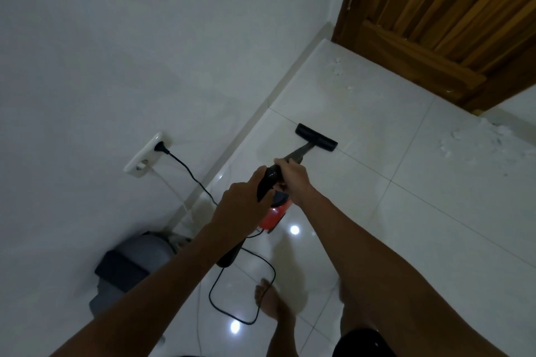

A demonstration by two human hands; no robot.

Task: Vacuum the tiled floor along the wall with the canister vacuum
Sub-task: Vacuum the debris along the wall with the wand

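White wall fills the left. A socket sits low on it with a black plug in; the cord drops to the floor and loops near my bare foot. A thin white cable also hangs from the socket. A grey bin stands against the wall, bottom left, blurred.

Left hand grips the black hose, fingers curled round it. More black tube shows under my left forearm. The red canister sits on the tile just beyond the hands, mostly hidden by them.

Right hand grips the wand just ahead of the left, fingers wrapped round. The wand runs forward and down to the black floor head, which lies flat on the tile, near the skirting but apart from it, by a grout line.

White debris is scattered ahead by the wooden door, top right. A bigger white patch lies on the tile at far right, well apart from the head. Lamp glare shows on the floor.
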